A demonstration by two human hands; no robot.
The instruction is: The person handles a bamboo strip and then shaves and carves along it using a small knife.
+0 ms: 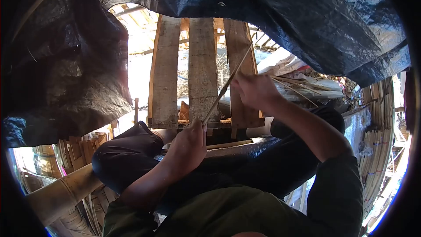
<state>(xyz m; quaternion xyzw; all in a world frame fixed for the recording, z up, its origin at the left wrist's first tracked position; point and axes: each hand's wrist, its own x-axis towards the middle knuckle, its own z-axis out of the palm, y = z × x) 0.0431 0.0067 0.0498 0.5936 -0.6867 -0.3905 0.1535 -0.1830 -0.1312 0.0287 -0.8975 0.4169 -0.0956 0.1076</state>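
Note:
A thin, pale bamboo strip (242, 63) slants up and to the right in front of a slatted wooden board (202, 61). My left hand (187, 145) is closed round its lower end, just below the board's near edge. Higher up, my right hand (258, 91) is curled at the strip's middle, fingers bent against it and slightly blurred. The stretch of strip between my hands looks darker. Whatever lies inside my right palm is hidden.
Dark plastic sheeting (298, 13) hangs overhead and at the left. A thick bamboo pole (66, 193) lies at the lower left. Loose strips (302, 85) rest beyond my right hand, and bundled strips (375, 158) stand at the right. My bent legs flank the board.

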